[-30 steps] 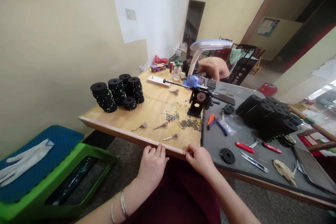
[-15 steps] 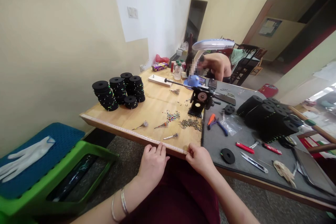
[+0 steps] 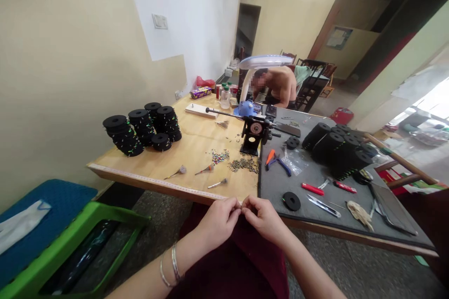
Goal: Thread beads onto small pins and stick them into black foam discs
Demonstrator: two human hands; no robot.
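My left hand [image 3: 221, 218] and my right hand [image 3: 261, 217] meet at the table's front edge, fingertips pinched close together. Whatever lies between them is too small to make out. A paper measuring tape [image 3: 154, 181] runs along the wooden edge to the left of my hands. Just beyond lie thin bundles with fanned ends [image 3: 217, 183], a scatter of coloured beads [image 3: 220, 156] and a heap of small metal pieces [image 3: 244, 164]. To the right of my right hand, a black foam spool [image 3: 291, 201] lies flat on the grey mat [image 3: 277, 187].
A black winding device [image 3: 253, 133] stands mid-table before a blue-based lamp [image 3: 246, 107]. Stacks of black spools [image 3: 122, 135] rise at left, others [image 3: 326, 145] at right. Pliers [image 3: 278, 163], red-handled knives [image 3: 312, 189] and snips [image 3: 323, 205] lie on the mat. Another person [image 3: 280, 84] bends behind the table.
My left hand has moved right along the edge, off the measuring tape, to meet my right hand at the fingertips. The view has shifted slightly right.
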